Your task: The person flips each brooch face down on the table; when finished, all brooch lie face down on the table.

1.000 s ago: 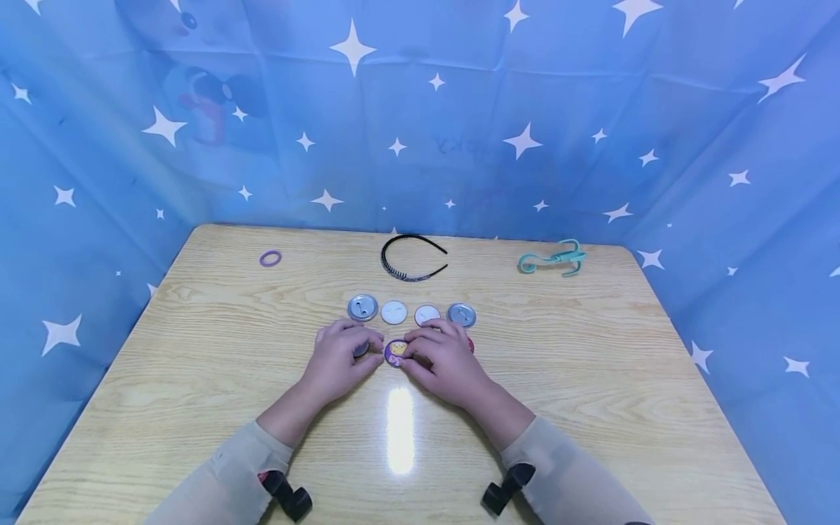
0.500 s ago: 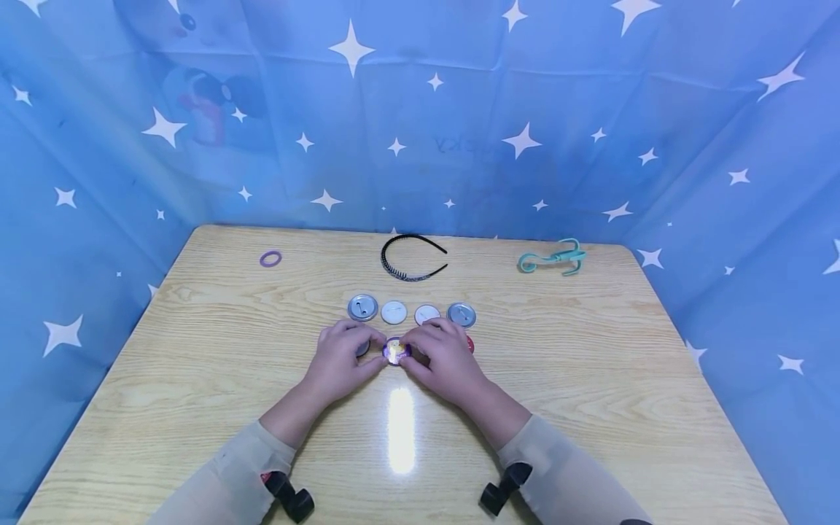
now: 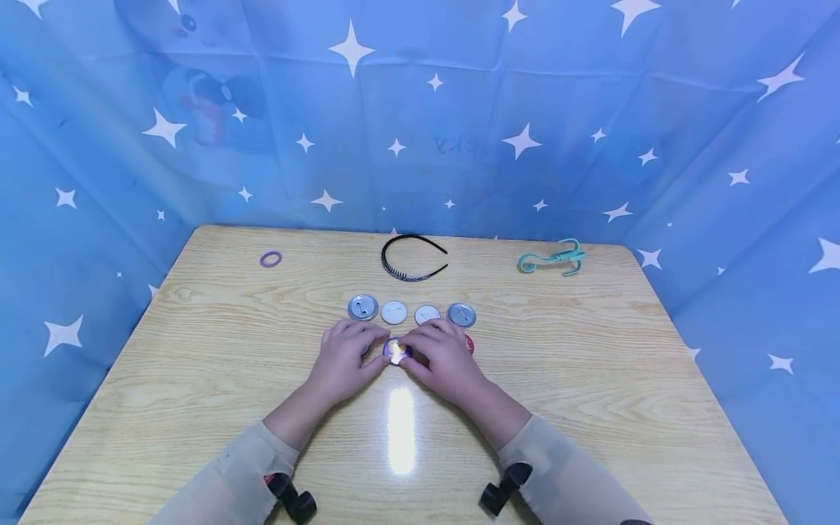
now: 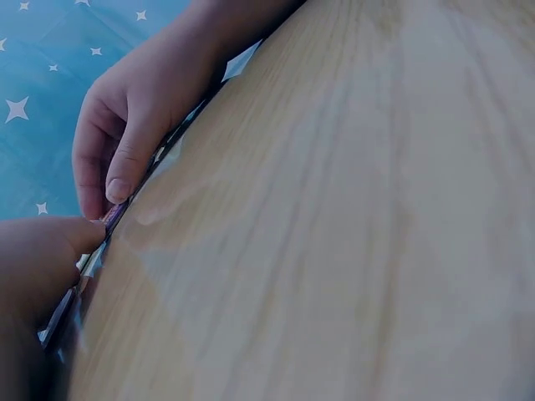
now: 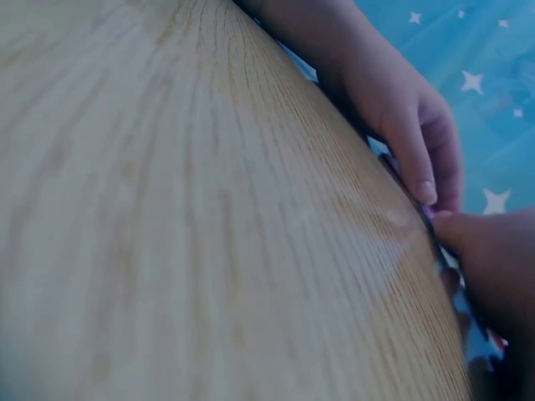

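Note:
A round purple badge with a bright, glare-covered picture [image 3: 397, 351] lies on the wooden table between both hands. My right hand [image 3: 449, 362] pinches its right edge between thumb and fingers. On its left edge rest the thumb and fingertips of my left hand [image 3: 342, 360], curved round that side. In the left wrist view the badge [image 4: 113, 215] shows as a thin strip at the fingertips. A dark badge is mostly hidden under my left hand, and a red badge [image 3: 469, 344] peeks out beyond my right hand.
Behind the hands lie a silver disc [image 3: 362, 307], two white discs [image 3: 394, 312] and another silver disc [image 3: 461, 315]. Farther back are a purple ring [image 3: 270, 259], a black headband [image 3: 408, 278] and a teal clip [image 3: 563, 257]. A blue starry curtain hangs behind the table.
My left hand has moved slightly right, onto the purple badge's left edge. The badge has turned a little, and glare now covers its picture. My right hand has shifted slightly left.

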`<state>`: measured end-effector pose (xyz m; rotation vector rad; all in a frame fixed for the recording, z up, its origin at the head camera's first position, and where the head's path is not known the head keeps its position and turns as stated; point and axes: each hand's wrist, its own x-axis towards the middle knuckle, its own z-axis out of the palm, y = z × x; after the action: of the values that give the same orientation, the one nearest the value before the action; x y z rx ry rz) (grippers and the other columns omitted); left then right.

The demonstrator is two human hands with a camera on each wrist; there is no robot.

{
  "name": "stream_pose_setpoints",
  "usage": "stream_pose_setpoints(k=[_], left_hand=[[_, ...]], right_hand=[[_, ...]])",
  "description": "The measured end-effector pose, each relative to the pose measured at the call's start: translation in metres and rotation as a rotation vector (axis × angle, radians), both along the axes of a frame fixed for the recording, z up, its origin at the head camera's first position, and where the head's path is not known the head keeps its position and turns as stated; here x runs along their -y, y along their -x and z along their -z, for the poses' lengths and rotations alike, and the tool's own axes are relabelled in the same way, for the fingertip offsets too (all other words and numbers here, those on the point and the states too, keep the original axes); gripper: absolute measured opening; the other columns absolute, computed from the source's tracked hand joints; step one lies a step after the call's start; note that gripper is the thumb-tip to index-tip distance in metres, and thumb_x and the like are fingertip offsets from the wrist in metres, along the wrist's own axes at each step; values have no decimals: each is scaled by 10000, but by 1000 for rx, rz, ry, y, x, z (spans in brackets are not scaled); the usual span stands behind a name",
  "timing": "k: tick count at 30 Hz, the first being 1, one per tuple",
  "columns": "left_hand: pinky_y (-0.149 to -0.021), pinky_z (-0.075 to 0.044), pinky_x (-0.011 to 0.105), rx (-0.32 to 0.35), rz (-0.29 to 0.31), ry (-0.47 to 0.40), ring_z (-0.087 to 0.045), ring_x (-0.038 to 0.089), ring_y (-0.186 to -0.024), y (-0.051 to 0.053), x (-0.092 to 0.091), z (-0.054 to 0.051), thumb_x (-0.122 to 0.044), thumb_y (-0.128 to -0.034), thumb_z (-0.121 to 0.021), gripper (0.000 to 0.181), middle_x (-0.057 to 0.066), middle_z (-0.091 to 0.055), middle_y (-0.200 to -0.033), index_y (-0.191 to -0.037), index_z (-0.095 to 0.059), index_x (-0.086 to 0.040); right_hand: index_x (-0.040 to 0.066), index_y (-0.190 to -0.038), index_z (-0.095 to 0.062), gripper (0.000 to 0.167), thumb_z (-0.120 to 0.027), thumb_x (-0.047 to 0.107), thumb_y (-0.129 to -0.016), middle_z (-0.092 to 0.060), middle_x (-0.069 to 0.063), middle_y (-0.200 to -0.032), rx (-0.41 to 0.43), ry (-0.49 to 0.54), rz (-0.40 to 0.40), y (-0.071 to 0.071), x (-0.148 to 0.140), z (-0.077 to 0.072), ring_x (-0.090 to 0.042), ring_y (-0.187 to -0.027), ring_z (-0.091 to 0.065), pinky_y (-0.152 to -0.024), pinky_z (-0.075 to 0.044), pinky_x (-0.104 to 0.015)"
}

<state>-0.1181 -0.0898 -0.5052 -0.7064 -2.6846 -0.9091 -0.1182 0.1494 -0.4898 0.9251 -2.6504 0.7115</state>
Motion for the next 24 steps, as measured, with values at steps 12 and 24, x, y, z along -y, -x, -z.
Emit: stream_pose_setpoints(k=[12,24], left_hand=[[-1053,-387,578,-12,15,-38,-593,325,-1225,-2,0,-3,-320,-892,-882,374,15,-750,-1260,-1230,-793,-185],[-1021,-409,557,-51,35,-104,-626,272,-1131,-1,-1,-3,-242,-849,-921,373,-29,-797,-1074,-1199,-815,-169]], right_hand=[[182,-1219,-810,323,-848,336,-938,-758,31,-1188,-46,35,-19,1,0,-1,-226,-1177,-605,-1081,-389,-538],[160,-1211,-817,348,-891,280,-894,-771,19,-1128,-87,88,-28,1,-1,-1,-234,-1121,-631,-1075,-408,-559]])
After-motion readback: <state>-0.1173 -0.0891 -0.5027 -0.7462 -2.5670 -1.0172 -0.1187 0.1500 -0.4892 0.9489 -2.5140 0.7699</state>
